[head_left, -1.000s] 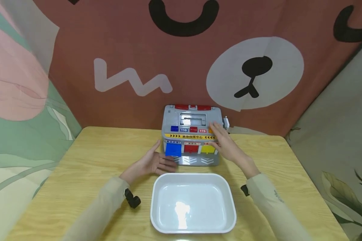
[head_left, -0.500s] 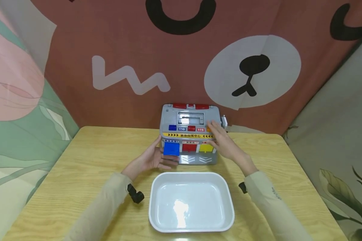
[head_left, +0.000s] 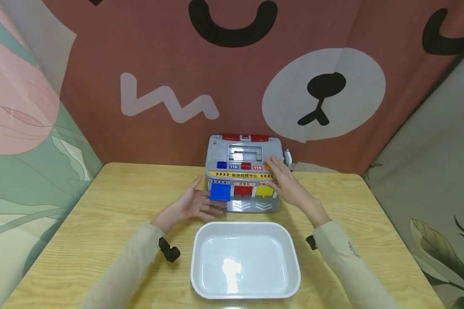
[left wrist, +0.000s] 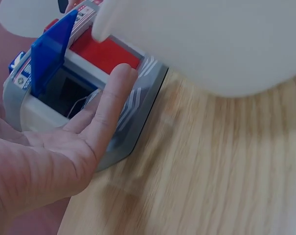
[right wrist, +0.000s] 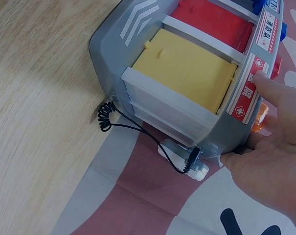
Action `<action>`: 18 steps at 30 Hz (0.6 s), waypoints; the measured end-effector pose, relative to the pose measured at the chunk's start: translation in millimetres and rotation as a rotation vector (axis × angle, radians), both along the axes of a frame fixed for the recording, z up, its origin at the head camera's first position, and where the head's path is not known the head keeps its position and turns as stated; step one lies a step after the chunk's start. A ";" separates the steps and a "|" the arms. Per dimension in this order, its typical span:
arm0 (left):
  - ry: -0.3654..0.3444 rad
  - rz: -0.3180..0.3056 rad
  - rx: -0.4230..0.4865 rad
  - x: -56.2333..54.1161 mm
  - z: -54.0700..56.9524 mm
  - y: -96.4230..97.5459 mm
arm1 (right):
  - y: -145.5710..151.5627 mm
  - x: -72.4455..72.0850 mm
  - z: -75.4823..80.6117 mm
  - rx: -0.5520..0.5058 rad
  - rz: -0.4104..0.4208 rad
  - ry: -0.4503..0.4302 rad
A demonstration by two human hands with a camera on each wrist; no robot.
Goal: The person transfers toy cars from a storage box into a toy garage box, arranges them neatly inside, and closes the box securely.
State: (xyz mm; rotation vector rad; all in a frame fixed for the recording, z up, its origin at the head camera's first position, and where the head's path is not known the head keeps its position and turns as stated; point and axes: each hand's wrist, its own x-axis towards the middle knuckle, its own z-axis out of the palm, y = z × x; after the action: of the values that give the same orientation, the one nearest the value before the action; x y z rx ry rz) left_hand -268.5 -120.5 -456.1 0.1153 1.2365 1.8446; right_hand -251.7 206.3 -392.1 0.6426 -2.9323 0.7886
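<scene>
A grey toy rescue station stands at the table's back, with blue, red and yellow garage doors. Its blue door is swung up, showing a dark bay in the left wrist view. The red door and yellow door are down. My left hand is beside the blue door, palm up and fingers extended; some fingertips are at the bay's front. My right hand holds the station's right front corner, thumb on the front sign and fingers on the roof near the orange button.
A white tray sits on the wooden table in front of the station. A white piece on a coiled black cord hangs at the station's right side. A printed cloth hangs behind the table.
My left hand moved in against the station's left side, then drew slightly back to the left. The right hand stays on the right corner. The blue door remains raised.
</scene>
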 end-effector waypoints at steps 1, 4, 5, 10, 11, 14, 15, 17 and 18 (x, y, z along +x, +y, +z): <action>0.005 0.004 -0.010 0.4 0.5 -1.5 | 0.4 0.3 -0.2 0.000 -0.001 -0.002; 0.017 0.016 -0.035 2.8 2.5 -6.1 | 1.3 1.7 -0.5 0.000 -0.005 -0.007; 0.018 0.018 -0.040 3.7 3.5 -7.6 | 1.4 2.0 -0.4 -0.001 -0.005 -0.009; 0.029 0.045 -0.087 6.0 5.5 -13.4 | 0.2 1.6 1.7 -0.008 0.001 -0.008; 0.040 0.060 -0.111 6.6 6.0 -13.7 | 0.0 1.5 2.1 -0.007 0.002 -0.008; 0.126 0.139 -0.225 8.9 9.4 -12.4 | -0.4 1.8 2.9 0.000 0.002 -0.008; 0.177 0.180 -0.282 10.0 11.6 -11.0 | -0.5 1.9 3.1 0.002 0.003 -0.009; 0.305 0.278 -0.425 12.6 17.2 -6.5 | -0.4 2.1 3.4 0.004 0.003 -0.010; 0.392 0.323 -0.508 13.8 20.0 -3.8 | -0.2 2.3 3.4 0.004 0.003 -0.010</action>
State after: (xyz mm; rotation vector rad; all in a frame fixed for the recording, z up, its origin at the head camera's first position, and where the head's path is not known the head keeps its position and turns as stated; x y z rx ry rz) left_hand -254.7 -124.3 -436.1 -0.0077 2.0652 1.7586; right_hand -249.4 206.1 -388.6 0.6454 -2.9439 0.7886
